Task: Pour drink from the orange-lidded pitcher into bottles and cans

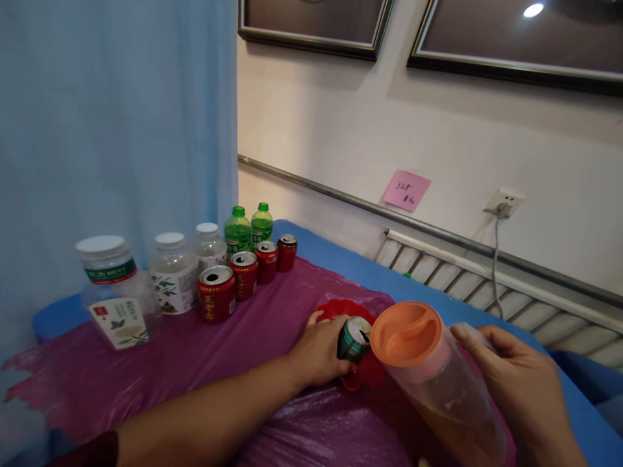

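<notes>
My left hand (318, 353) grips a green drink can (354, 338) that lies tilted on its side, its open top facing the pitcher. The can rests over a red plastic dish (346, 307) on the purple sheet. My right hand (516, 376) holds a clear plastic pitcher (440, 395) with an orange lid (406, 333), leaned toward the can. Brownish liquid sits in the pitcher's lower part. The lid's edge nearly touches the can's top.
A row of red cans (243, 274), two green bottles (249, 228) and three clear white-capped bottles (170, 272) stands at the back left on the purple sheet (195, 350). A blue curtain (117, 117) hangs behind them. A wall with a rail, pink note (407, 190) and socket (504, 202) runs along the right.
</notes>
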Demonstrator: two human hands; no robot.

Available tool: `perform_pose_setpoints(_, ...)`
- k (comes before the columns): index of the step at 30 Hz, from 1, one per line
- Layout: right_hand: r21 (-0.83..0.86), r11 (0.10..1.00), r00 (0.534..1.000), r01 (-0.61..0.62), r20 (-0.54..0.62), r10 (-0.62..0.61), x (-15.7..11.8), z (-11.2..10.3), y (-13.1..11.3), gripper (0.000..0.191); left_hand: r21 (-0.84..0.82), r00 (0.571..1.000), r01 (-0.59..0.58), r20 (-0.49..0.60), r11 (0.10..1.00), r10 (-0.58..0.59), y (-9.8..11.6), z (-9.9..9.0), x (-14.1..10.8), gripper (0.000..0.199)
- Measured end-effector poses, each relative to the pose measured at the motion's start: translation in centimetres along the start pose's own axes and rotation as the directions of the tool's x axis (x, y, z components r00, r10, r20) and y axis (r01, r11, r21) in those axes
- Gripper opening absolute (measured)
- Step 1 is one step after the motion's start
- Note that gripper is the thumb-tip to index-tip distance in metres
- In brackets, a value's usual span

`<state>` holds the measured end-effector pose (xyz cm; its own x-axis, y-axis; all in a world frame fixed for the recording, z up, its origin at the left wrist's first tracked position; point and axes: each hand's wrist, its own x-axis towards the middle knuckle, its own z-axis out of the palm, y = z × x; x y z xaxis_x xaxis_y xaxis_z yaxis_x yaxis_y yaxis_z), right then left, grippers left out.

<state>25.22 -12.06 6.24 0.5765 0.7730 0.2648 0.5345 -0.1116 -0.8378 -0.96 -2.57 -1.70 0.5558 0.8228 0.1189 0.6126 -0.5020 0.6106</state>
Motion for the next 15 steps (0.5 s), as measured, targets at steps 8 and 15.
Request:
perform_pose_setpoints(8, 0.031, 0.998, 0.998, -0.053, 0.015, 0.053, -0.05, -0.12, 0.51, 0.047, -0.008, 1.0, -0.013, -0.012, 1.0, 0.013, 0.1, -0.03, -0.05, 0.073)
perform_pose_setpoints(15, 0.037, 0.996, 0.997, -0.079, 0.023, 0.079, -0.17, -0.1, -0.05, 0.048, -0.006, 1.0, -0.003, -0.003, 1.0, 0.003, 0.12, -0.02, -0.01, 0.074)
